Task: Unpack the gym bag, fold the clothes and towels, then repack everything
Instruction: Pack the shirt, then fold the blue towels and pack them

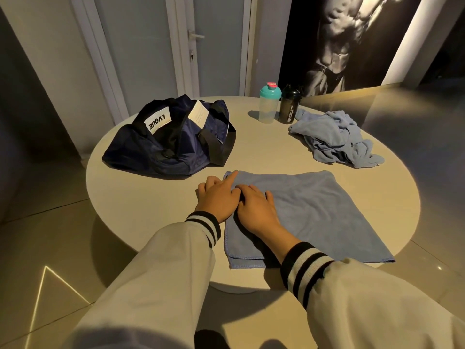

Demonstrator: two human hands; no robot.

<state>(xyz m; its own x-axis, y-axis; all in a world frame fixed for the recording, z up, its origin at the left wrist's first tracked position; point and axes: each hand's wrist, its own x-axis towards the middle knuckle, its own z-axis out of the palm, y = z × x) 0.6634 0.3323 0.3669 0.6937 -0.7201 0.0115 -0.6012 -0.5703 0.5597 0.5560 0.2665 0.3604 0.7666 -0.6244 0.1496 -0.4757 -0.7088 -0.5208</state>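
Observation:
A light blue towel (307,210) lies flat and folded on the round white table (141,210), near its front edge. My left hand (217,197) rests at the towel's left edge, index finger stretched toward the far left corner. My right hand (256,207) lies flat on the towel right beside it, fingers straight. A navy gym bag (173,144) with black straps and a white label sits slumped at the table's back left. A second light blue cloth (334,139) lies crumpled at the back right.
Two shaker bottles stand at the table's far edge: a clear one with a teal lid (268,104) and a black one (289,105). Behind the table are a door (216,44) and a dark poster (334,41). Tiled floor surrounds the table.

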